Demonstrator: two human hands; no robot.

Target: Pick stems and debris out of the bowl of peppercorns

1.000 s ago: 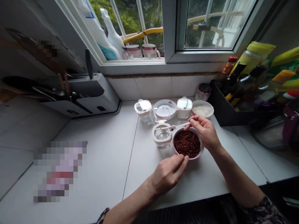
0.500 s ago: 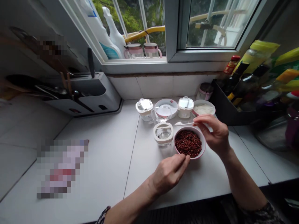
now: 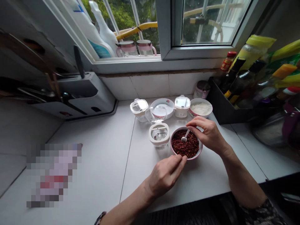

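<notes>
Dipped down from beside the rim, the small white plastic spoon [image 3: 185,136] now stands in the dark red peppercorns [image 3: 185,147] filling a pink-rimmed white bowl [image 3: 171,145], its handle pinched by the right hand's [image 3: 208,134] closed fingers, while the left hand's [image 3: 166,175] fingers stay bunched together at the near rim.

Grey knife block [image 3: 91,93] w/ dark handles on white counter [image 3: 93,134], below the window [image 3: 206,22]. Two pink-lidded glass mugs [image 3: 126,49] on sill, beside white spray bottle [image 3: 103,28]. Lidded jar [image 3: 182,106] & bowl of white powder [image 3: 201,108] against wall tiles [image 3: 150,86]; black caddy [image 3: 225,114] of dark sauce bottles [image 3: 243,82] at right.
</notes>
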